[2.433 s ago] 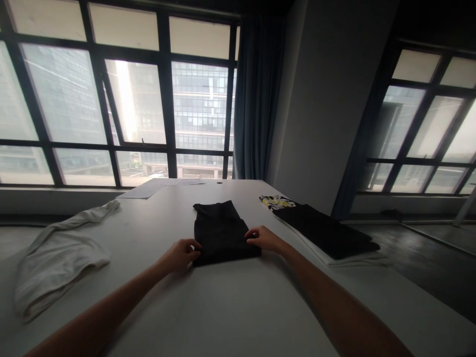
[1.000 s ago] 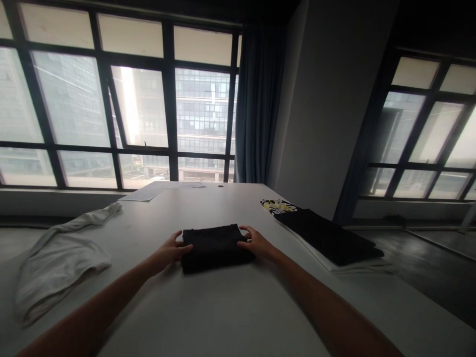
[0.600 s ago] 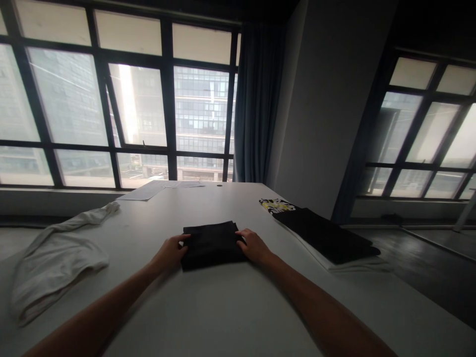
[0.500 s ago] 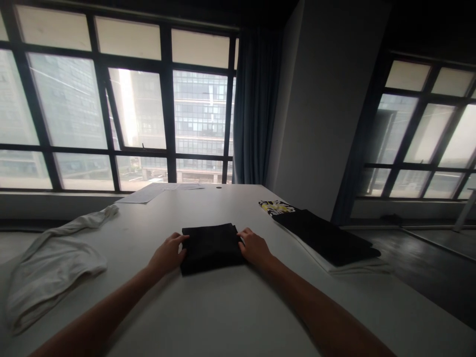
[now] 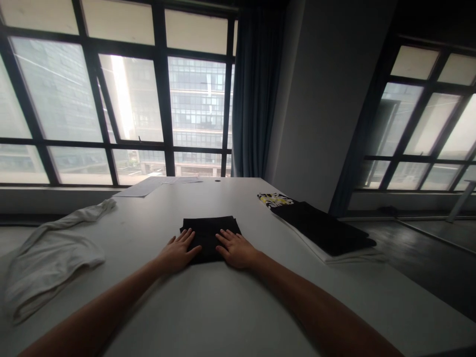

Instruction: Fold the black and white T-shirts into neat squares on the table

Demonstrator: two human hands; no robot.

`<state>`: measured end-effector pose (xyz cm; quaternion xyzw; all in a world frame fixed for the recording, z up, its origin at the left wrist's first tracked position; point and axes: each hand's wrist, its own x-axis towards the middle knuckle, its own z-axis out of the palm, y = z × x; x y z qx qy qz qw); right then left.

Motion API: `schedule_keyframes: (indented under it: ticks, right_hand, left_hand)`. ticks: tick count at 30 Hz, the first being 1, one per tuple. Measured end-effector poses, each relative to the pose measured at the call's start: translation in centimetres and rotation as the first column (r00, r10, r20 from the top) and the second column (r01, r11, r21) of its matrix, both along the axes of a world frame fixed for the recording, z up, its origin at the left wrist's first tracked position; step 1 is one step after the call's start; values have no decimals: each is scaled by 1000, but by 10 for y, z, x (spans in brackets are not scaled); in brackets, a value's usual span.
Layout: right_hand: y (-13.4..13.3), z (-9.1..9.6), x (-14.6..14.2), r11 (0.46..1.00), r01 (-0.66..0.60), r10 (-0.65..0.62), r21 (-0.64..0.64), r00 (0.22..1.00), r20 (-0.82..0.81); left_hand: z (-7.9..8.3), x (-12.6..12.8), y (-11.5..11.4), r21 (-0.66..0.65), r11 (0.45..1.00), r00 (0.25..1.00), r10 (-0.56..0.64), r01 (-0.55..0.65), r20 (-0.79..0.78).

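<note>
A small folded black garment (image 5: 210,229) lies on the white table (image 5: 223,307) in front of me. My left hand (image 5: 178,250) lies flat with spread fingers on its near left part. My right hand (image 5: 235,249) lies flat on its near right part, fingers pointing away from me. Both palms press down on the cloth and hold nothing.
A crumpled white garment (image 5: 52,253) lies at the table's left. At the right sits a stack of folded clothes (image 5: 323,230) with a black one on top and a yellow-patterned piece (image 5: 272,199) at its far end. Papers (image 5: 143,187) lie by the windows.
The black garment got folded shorter. My hands moved from gripping its left and right edges to lying flat on top of it.
</note>
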<state>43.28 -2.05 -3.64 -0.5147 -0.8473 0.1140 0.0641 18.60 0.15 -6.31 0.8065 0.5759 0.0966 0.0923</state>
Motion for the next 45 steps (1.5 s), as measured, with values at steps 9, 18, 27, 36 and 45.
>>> schedule_keyframes:
  ticks: [9,18,27,36,45]
  right_hand:
    - [38,0,-25,996,-18,18,88,1000,-4]
    - [52,-10,1,978,204,-204,-48,979,9]
    - [50,-10,11,900,422,-430,109,900,75]
    - [45,10,0,841,511,-537,176,829,156]
    - [47,11,7,880,472,-475,60,878,60]
  left_hand:
    - [5,29,32,95,995,999,-17,20,-36]
    - [0,9,42,6,993,993,116,-116,-22]
    - [0,-1,30,-63,988,989,140,-142,-38]
    - [-9,-6,39,74,992,986,88,-99,143]
    - [7,-2,67,69,968,789,154,-241,595]
